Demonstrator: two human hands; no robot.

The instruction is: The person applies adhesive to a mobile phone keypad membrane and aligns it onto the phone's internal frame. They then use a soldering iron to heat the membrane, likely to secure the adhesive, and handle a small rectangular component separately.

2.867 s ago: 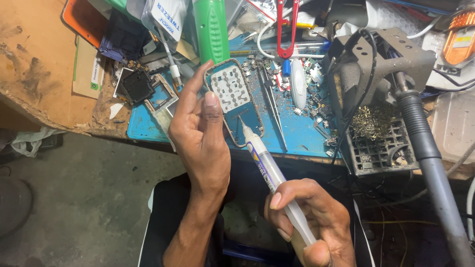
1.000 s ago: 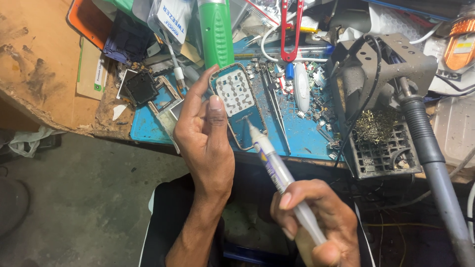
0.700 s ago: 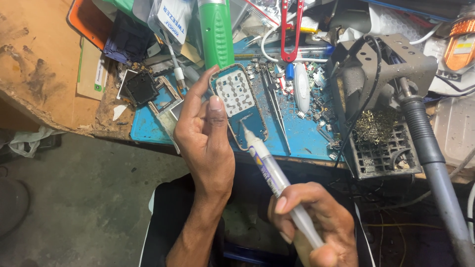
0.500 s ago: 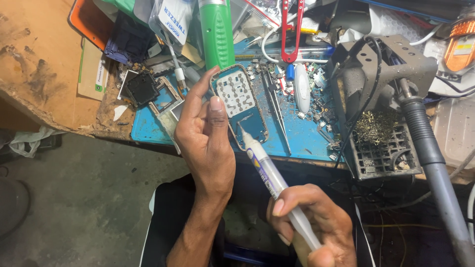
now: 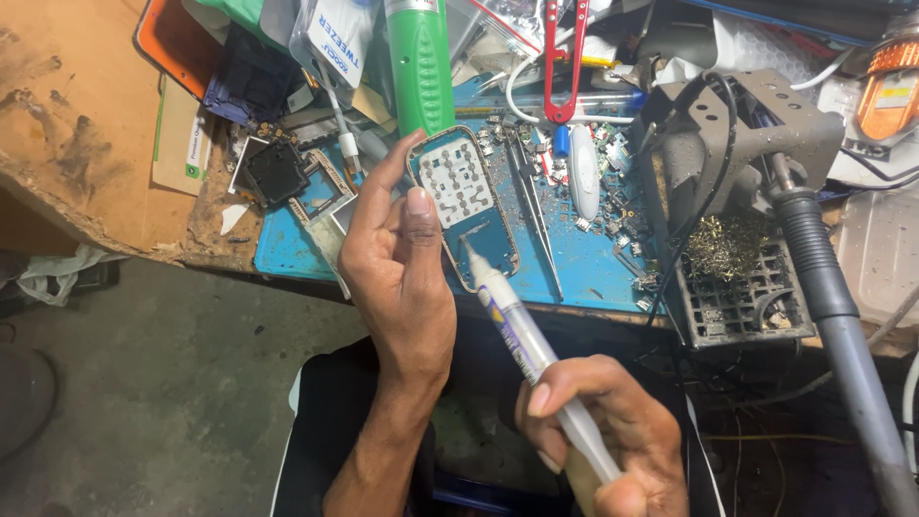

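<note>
A worn wooden bench (image 5: 67,124) carries a blue mat (image 5: 584,258) with tweezers (image 5: 531,206) and, seemingly, scattered tiny components (image 5: 613,196).

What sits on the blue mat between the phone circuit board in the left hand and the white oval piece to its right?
In the head view, metal tweezers lie on the blue mat between the phone circuit board and the white oval piece, amid scattered small components.
</note>
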